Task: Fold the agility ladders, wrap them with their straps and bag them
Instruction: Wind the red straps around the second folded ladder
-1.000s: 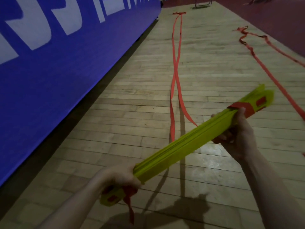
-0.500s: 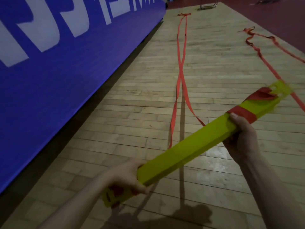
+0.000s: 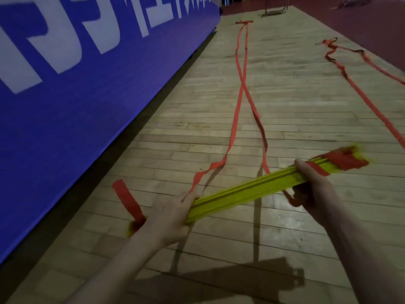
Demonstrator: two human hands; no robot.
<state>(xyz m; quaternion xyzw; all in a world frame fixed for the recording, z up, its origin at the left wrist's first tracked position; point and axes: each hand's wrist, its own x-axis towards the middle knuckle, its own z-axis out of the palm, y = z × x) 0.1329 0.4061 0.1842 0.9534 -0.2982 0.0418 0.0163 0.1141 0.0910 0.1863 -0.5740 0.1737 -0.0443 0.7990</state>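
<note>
Wood plank floor [image 3: 285, 88] here, pale boards running across the view, kind of dim with one brighter patch of light near the middle. Along the left side runs a big blue banner [image 3: 76, 95] with huge white lettering on it, too cropped to read. At the far right the wood gives way to dark red flooring [image 3: 361, 25], and some metal frame legs [image 3: 276, 9] stand way at the back.

Both hands hold a stack of yellow rungs [image 3: 247, 190] up off the floor, roughly level, tilting up toward the right. Left hand [image 3: 168, 218] is wrapped around the near-left end, fingers curled over the top edge. Right hand [image 3: 313, 189] grips near the other end, thumb laid over the top and fingers curled underneath. The tip past the right hand is blurry, with red strap wound on it.

Two red straps [image 3: 241, 69] trail from the stack away down the floor, crossing each other once, and meet in a knot at the far end. A loose red strap end [image 3: 127, 198] sticks up by the left hand. Another red strap [image 3: 359, 93] lies separately on the right, wavy at its far end.

The arms and stack throw a shadow [image 3: 241, 275] on the boards at the bottom.
</note>
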